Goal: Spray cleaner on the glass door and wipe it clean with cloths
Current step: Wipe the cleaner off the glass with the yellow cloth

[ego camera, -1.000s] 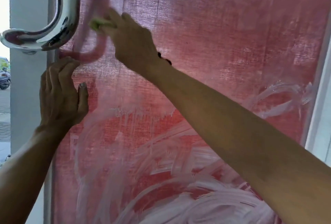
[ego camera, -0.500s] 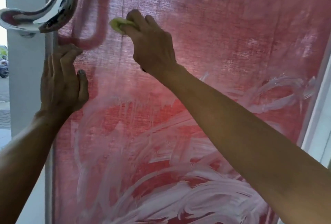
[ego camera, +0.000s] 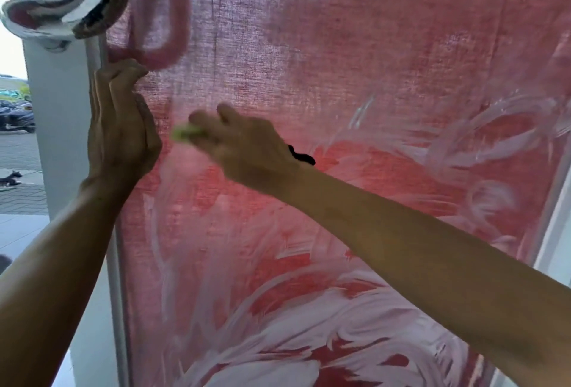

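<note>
The right hand (ego camera: 247, 148) is reaching across from the lower right, arm stretched out over the glass, fingers curled around a little yellow-green cloth (ego camera: 184, 133) that's pressed flat on the glass door (ego camera: 355, 77). The hand and cloth are pretty blurred, so only a small bit of the cloth pokes out past the fingertips on the left side. There's something thin and black (ego camera: 302, 156) at the wrist, can't really tell what it is.

Just to the left of the cloth, the left hand (ego camera: 122, 127) is up against the pane near its left edge, palm on the glass, fingers pointing up and loosely bent at the tips, holding nothing. The two hands are almost touching, with the cloth sitting right between them.

The glass itself is smeared with white streaky swirls, thickest toward the bottom and out to the right; the top part looks more of an even haze. Behind the pane there's a reddish-pink woven curtain (ego camera: 278, 31) showing through.

Up in the top left, a curved shiny metal door handle (ego camera: 61, 18) bends out from the white door frame (ego camera: 58, 114). Past the frame on the far left there's a paved street with parked scooters (ego camera: 15, 114) way back.
</note>
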`<state>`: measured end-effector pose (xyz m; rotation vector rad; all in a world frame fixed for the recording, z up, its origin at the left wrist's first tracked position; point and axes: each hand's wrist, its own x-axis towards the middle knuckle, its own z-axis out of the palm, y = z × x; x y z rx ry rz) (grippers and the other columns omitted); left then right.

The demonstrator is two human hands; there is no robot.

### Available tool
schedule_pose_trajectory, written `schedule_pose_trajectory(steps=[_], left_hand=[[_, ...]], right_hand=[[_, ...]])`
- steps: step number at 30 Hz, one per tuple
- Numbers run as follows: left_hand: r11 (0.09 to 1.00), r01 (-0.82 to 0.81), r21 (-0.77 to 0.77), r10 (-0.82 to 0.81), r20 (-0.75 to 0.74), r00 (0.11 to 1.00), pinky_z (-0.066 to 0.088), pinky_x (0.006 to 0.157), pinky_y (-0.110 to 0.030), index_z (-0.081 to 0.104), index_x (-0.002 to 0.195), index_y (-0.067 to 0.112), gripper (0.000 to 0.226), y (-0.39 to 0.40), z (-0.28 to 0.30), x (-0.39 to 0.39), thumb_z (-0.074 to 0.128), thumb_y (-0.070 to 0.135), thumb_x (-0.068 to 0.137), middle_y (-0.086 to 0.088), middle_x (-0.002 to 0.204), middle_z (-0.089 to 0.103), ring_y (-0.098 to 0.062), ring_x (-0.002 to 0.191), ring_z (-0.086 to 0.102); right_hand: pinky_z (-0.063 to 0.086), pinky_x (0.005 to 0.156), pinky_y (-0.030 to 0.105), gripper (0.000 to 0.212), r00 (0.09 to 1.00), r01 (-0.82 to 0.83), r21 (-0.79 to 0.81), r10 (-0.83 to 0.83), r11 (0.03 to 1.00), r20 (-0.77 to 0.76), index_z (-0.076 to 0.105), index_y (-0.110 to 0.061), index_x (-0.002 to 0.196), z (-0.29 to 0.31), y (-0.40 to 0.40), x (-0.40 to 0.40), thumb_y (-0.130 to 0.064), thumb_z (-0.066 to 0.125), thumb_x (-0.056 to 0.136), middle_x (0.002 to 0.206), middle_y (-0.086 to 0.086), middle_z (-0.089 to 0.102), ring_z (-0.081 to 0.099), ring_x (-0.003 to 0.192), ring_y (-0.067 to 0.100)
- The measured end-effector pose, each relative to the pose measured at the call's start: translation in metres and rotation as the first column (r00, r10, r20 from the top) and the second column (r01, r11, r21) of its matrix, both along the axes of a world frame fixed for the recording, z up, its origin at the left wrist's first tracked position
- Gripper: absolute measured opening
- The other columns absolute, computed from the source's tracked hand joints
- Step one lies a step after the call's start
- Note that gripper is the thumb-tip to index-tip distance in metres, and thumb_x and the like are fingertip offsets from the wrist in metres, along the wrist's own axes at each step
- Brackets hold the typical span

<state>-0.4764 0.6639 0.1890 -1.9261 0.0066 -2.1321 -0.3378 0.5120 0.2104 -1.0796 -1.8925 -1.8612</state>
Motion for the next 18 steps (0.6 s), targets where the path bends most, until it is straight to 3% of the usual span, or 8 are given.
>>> schedule_pose_trajectory(steps=[3, 6, 8, 10, 13, 15, 18], left_hand=[[0.996, 0.081, 0.044, -0.079, -0.043, 0.996, 0.040, 0.111, -0.046, 0.033, 0.138, 0.017, 0.038, -0.003, -0.001, -0.002, 0.038, -0.001, 0.105, 0.010, 0.137, 0.033, -0.044, 0.121, 0.049], [0.982, 0.175, 0.071, -0.172, -0.051, 0.984, 0.040, 0.110, -0.038, 0.039, 0.136, 0.005, 0.034, -0.005, 0.001, -0.007, 0.042, 0.007, 0.102, 0.003, 0.133, 0.038, -0.026, 0.122, 0.046], [0.973, 0.223, 0.058, -0.222, -0.021, 0.975, 0.038, 0.109, -0.030, 0.042, 0.134, 0.000, 0.034, -0.007, 0.003, -0.008, 0.041, 0.009, 0.101, 0.002, 0.128, 0.040, -0.016, 0.122, 0.044], [0.969, 0.245, 0.041, -0.245, -0.024, 0.969, 0.038, 0.108, -0.028, 0.044, 0.134, 0.000, 0.035, -0.009, 0.004, -0.007, 0.041, 0.010, 0.100, 0.002, 0.127, 0.041, -0.010, 0.123, 0.044], [0.974, 0.223, 0.030, -0.222, -0.037, 0.974, 0.039, 0.106, -0.033, 0.044, 0.135, 0.004, 0.035, -0.008, 0.003, -0.010, 0.041, 0.013, 0.102, 0.005, 0.128, 0.041, -0.021, 0.121, 0.047], [0.976, 0.217, 0.012, -0.216, -0.050, 0.975, 0.038, 0.107, -0.033, 0.043, 0.137, 0.009, 0.034, -0.006, 0.001, -0.010, 0.041, 0.014, 0.103, 0.007, 0.129, 0.041, -0.022, 0.120, 0.046], [0.974, 0.224, 0.022, -0.223, -0.048, 0.974, 0.039, 0.106, -0.033, 0.042, 0.137, 0.012, 0.034, -0.008, 0.001, -0.009, 0.040, 0.011, 0.104, 0.007, 0.130, 0.040, -0.016, 0.121, 0.046]], right_hand=[[0.035, 0.035, 0.027, 0.070, 0.983, 0.036, 0.185, -0.001, 0.982, -0.184, 0.076, -0.008, 0.103, 0.021, 0.002, -0.008, -0.007, 0.006, 0.107, 0.103, 0.008, 0.071, 0.056, 0.074, 0.026], [0.043, 0.037, 0.031, 0.043, 0.985, 0.062, 0.240, -0.021, 0.969, -0.172, 0.076, -0.008, 0.110, 0.004, 0.015, -0.016, -0.002, 0.034, 0.106, 0.110, 0.007, 0.072, 0.058, 0.076, 0.025], [0.046, 0.044, 0.034, 0.034, 0.987, -0.036, 0.099, 0.051, 0.994, -0.155, 0.075, -0.008, 0.119, -0.024, 0.025, -0.018, -0.011, 0.044, 0.104, 0.113, 0.007, 0.072, 0.061, 0.081, 0.026], [0.049, 0.050, 0.037, 0.033, 0.987, -0.120, -0.118, 0.105, 0.986, -0.121, 0.074, -0.003, 0.116, -0.055, 0.028, -0.018, -0.015, 0.046, 0.103, 0.112, 0.009, 0.072, 0.062, 0.085, 0.028], [0.047, 0.046, 0.036, 0.025, 0.997, -0.073, -0.284, 0.074, 0.956, -0.005, 0.075, 0.001, 0.100, -0.080, 0.022, -0.017, -0.009, 0.053, 0.103, 0.105, 0.009, 0.072, 0.058, 0.080, 0.029], [0.044, 0.046, 0.031, 0.026, 0.997, -0.072, -0.247, 0.064, 0.966, -0.041, 0.075, 0.000, 0.099, -0.075, 0.014, -0.018, -0.009, 0.051, 0.103, 0.103, 0.009, 0.072, 0.059, 0.078, 0.029], [0.042, 0.043, 0.027, 0.029, 0.973, 0.027, -0.002, -0.027, 1.000, -0.230, 0.076, -0.005, 0.108, -0.042, 0.010, -0.020, -0.011, 0.048, 0.105, 0.107, 0.006, 0.071, 0.060, 0.078, 0.025]])
